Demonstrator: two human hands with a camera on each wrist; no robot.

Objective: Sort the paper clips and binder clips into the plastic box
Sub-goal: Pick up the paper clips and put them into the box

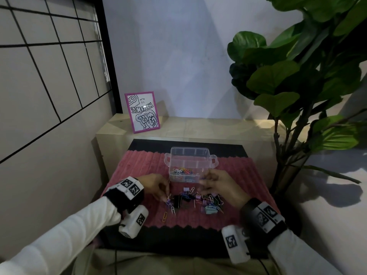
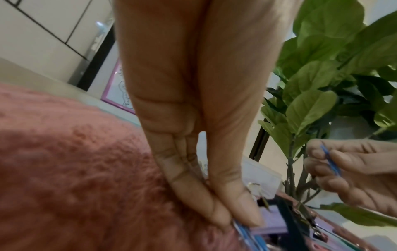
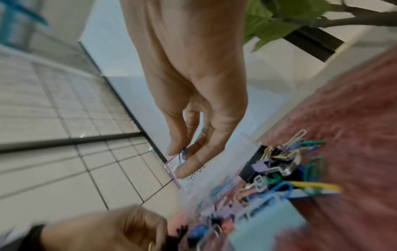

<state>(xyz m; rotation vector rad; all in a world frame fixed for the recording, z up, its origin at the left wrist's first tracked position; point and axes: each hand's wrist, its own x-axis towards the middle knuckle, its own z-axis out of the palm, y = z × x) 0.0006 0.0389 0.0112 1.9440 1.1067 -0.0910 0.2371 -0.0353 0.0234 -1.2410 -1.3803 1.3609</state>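
A clear plastic box (image 1: 206,155) stands open on the pink mat, with coloured paper clips (image 1: 181,171) in its near compartment. In front of it lies a mixed pile of paper clips and binder clips (image 1: 195,201). My left hand (image 1: 165,196) is down at the pile's left edge, where thumb and forefinger pinch a blue paper clip (image 2: 251,237). My right hand (image 1: 203,180) hovers by the box's front right corner and pinches another blue paper clip (image 3: 185,152) between thumb and fingers (image 2: 322,154). In the right wrist view the pile (image 3: 279,169) lies below that hand.
The pink ribbed mat (image 1: 139,165) lies on a black surface. An orange paper clip (image 1: 164,216) and a white one (image 1: 173,210) lie loose near the front. A pink-framed drawing (image 1: 142,112) leans on the ledge behind. A leafy plant (image 1: 297,76) stands at the right.
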